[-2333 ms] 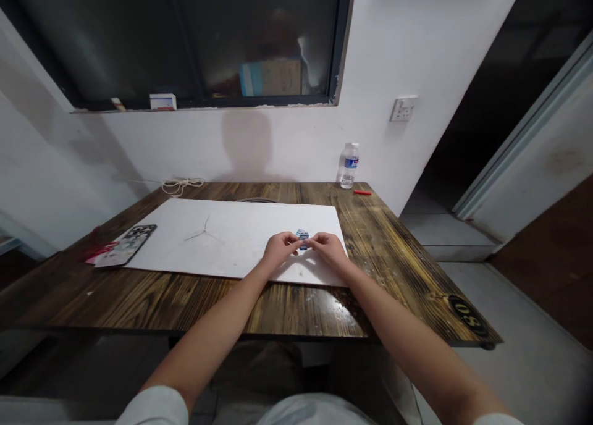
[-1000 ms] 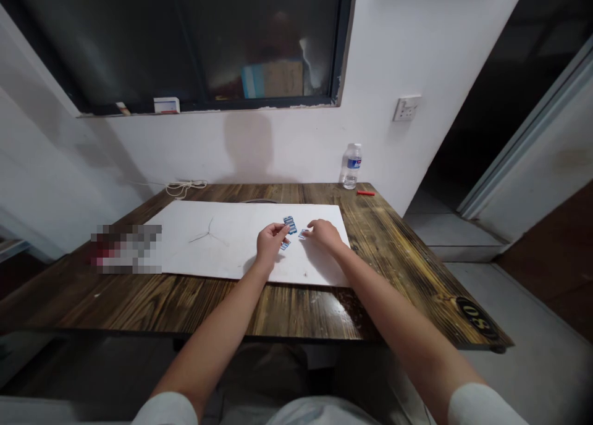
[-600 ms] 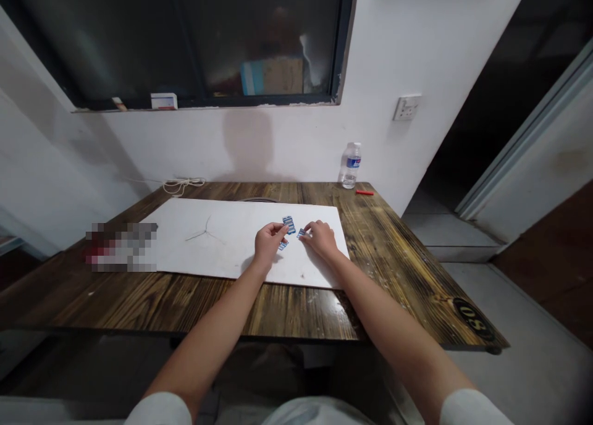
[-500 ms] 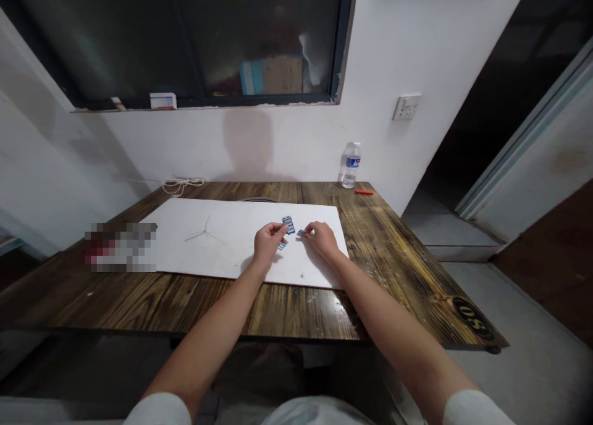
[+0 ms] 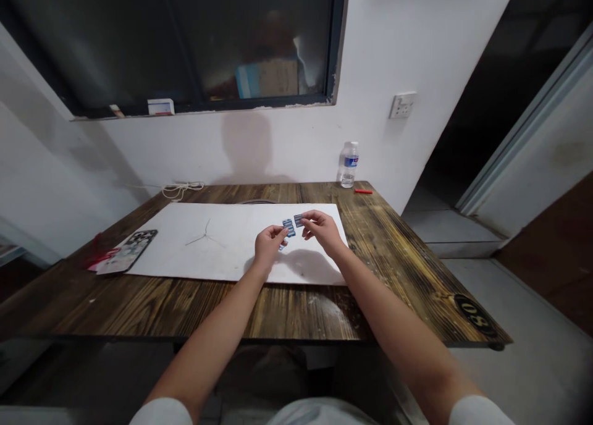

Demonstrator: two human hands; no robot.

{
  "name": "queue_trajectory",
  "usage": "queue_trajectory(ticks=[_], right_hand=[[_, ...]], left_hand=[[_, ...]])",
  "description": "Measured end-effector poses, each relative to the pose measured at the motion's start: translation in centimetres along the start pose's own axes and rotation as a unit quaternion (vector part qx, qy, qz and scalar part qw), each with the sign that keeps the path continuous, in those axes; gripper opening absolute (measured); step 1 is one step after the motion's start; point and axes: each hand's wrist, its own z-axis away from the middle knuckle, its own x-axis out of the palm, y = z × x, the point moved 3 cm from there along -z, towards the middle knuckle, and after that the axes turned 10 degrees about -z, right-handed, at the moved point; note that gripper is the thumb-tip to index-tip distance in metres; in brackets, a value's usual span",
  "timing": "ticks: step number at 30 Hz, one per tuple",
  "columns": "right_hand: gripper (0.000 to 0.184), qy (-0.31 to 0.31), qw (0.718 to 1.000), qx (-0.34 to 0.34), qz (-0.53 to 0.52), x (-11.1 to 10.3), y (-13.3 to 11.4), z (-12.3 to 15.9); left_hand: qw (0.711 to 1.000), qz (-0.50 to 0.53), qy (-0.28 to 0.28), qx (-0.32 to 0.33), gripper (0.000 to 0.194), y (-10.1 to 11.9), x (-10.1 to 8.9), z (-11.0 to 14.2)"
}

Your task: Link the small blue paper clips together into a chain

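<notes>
My left hand (image 5: 267,247) is closed, pinching a small blue piece with pale stripes (image 5: 289,228) between thumb and fingers. Just right of it, my right hand (image 5: 323,229) grips a small dark striped piece (image 5: 298,220) with its fingertips. The two pieces are held close together above the white board (image 5: 245,221); whether they touch I cannot tell. Part of another blue-and-white piece (image 5: 282,244) shows below my left fingers, mostly hidden by the hand. What kind of pieces these are is too small to make out.
Thin dark lines forming a three-armed shape (image 5: 206,235) are on the board's left part. At the wooden table's (image 5: 393,277) left lies a patterned flat item (image 5: 132,252) with red material beside it. A water bottle (image 5: 349,165), a red stick (image 5: 364,191) and a white cord (image 5: 178,190) are at the back.
My right hand has risen from near the board with its piece, which now stands beside the left hand's piece. My left hand has hardly moved. The view has shifted slightly.
</notes>
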Motion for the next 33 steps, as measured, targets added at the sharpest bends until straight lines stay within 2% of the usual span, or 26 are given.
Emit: queue_trajectory(ticks=[3,9,15,22,26,33], right_hand=[[0.033,-0.008,0.999,-0.012,0.034,0.0,0.2,0.0],[0.037,0.031,0.997,-0.008,0.065,-0.2,1.9,0.0],[0.04,0.033,0.994,-0.027,0.098,-0.2,2.9,0.0],[0.035,0.015,0.996,0.053,0.07,0.0,3.4,0.2],[0.033,0.007,0.996,0.065,0.054,0.2,3.4,0.5],[0.037,0.007,0.994,0.035,0.1,0.2,3.9,0.4]], left_hand=[[1.0,-0.003,-0.004,0.001,0.033,-0.1,0.1,-0.1],[1.0,0.002,-0.012,0.017,0.034,0.0,0.2,-0.1],[0.999,0.01,-0.024,0.028,0.033,0.0,0.4,0.0],[0.999,0.005,-0.032,0.03,0.034,-0.1,0.4,0.1],[0.999,0.01,-0.042,0.022,0.033,-0.2,0.5,0.0],[1.0,0.026,-0.007,0.017,0.032,-0.1,0.4,0.1]])
